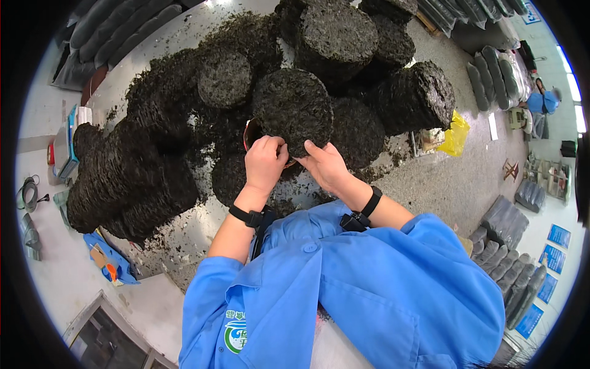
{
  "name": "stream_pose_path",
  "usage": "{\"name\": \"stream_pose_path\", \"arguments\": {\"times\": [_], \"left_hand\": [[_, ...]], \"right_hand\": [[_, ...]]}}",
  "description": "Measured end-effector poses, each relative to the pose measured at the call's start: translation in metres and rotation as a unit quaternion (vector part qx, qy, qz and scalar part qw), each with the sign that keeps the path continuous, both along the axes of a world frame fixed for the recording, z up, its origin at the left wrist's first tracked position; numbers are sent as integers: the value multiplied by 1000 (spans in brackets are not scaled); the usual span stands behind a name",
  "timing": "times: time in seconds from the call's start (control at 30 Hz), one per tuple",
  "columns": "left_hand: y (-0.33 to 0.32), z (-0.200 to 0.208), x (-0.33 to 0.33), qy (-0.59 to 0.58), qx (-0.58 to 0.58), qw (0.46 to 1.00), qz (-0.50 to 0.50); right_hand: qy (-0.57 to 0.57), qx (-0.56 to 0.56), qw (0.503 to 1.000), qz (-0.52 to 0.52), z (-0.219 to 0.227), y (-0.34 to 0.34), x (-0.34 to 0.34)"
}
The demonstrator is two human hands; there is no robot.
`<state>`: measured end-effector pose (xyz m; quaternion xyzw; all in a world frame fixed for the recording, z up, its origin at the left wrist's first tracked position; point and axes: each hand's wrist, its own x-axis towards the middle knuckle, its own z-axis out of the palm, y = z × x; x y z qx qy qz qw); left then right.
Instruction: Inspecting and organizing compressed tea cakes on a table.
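A round, dark cake of dried seaweed [292,106] lies in front of me, its flat face up. Part of a reddish rim [249,131] shows under its left side; what it belongs to is mostly hidden. My left hand [265,163] is at the cake's near left edge, fingers curled and thumb pressed against them; whatever is in that pinch is hidden. At the near right edge my right hand [327,166] grips the seaweed cake, thumb near the top and fingers partly hidden below. Black straps circle both wrists.
Tall stacks of seaweed [117,178] crowd the table's left, with more round stacks [337,40] behind and a tipped one [418,98] at right. Loose flakes litter the metal tabletop [212,224]. A yellow bag [455,135] lies beyond its right edge. Bagged goods [504,221] line the right side.
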<state>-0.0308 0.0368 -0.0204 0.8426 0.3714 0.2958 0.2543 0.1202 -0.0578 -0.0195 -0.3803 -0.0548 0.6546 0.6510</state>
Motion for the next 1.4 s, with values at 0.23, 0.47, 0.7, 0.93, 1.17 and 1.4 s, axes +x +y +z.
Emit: {"name": "stream_pose_path", "arguments": {"times": [0.23, 0.47, 0.7, 0.93, 1.17, 1.4], "left_hand": [[17, -16, -13, -113, -221, 965, 84], [21, -29, -18, -8, -214, 973, 89], [40, -17, -24, -267, -488, 826, 90], [9, 29, 12, -109, 1, 993, -36], [-7, 44, 33, -96, 57, 993, -30], [-1, 43, 25, 26, -31, 998, -38]], "right_hand": [[-38, 38, 997, -56, -7, 8, 16], [-17, -10, 1000, -21, -2, -4, 14], [-44, -5, 999, 29, 8, -8, 15], [-62, -33, 997, 13, 10, 3, 0], [-222, 19, 975, 23, 13, -3, -18], [-124, 24, 992, 18, 2, -14, -18]]}}
